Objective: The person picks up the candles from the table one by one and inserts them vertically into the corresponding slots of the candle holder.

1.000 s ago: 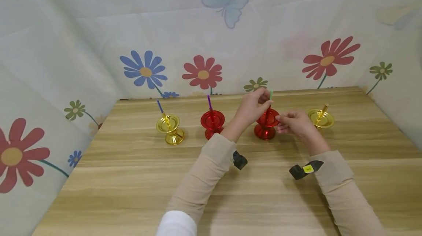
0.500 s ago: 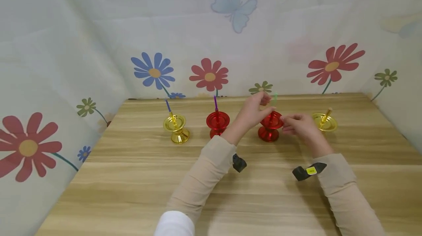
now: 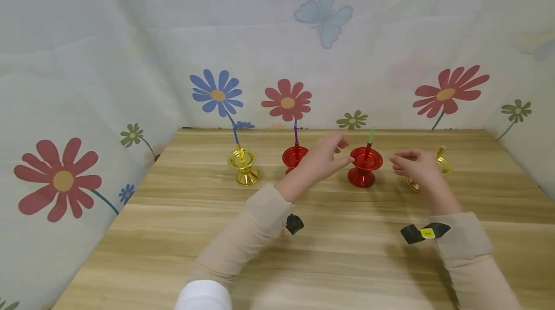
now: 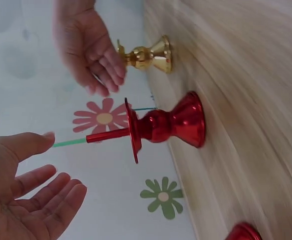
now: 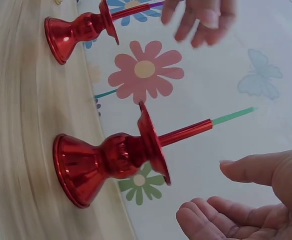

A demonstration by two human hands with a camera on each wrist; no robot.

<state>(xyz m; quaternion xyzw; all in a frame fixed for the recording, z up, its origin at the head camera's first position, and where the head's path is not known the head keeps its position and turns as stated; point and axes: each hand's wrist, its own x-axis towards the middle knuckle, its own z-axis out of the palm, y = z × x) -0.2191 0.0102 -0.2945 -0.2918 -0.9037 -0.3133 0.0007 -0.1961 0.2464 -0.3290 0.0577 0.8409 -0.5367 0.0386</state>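
Note:
A red metal candlestick (image 3: pixel 362 178) stands upright between my hands, with a thin green candle (image 5: pixel 233 116) in its tube. Left of it is my left hand (image 3: pixel 318 161), thumb and fingers apart, holding nothing. My right hand (image 3: pixel 418 168) hovers at its other side, just in front of a gold candlestick (image 4: pixel 141 56), and partly hides it in the head view. Nothing sits between the right thumb and fingers in the right wrist view. A second red candlestick (image 3: pixel 295 155) bears a purple candle (image 3: pixel 296 135); my left hand partly covers it.
At the left of the row, another gold candlestick (image 3: pixel 247 175) carries a blue candle (image 3: pixel 236 135). The wooden table (image 3: pixel 173 233) ends at a white flowered cloth (image 3: pixel 243 21) behind the candlesticks.
My left hand has come off the green candle and moved left. My right hand has drawn away from the red dish to the right. The head view has shifted slightly.

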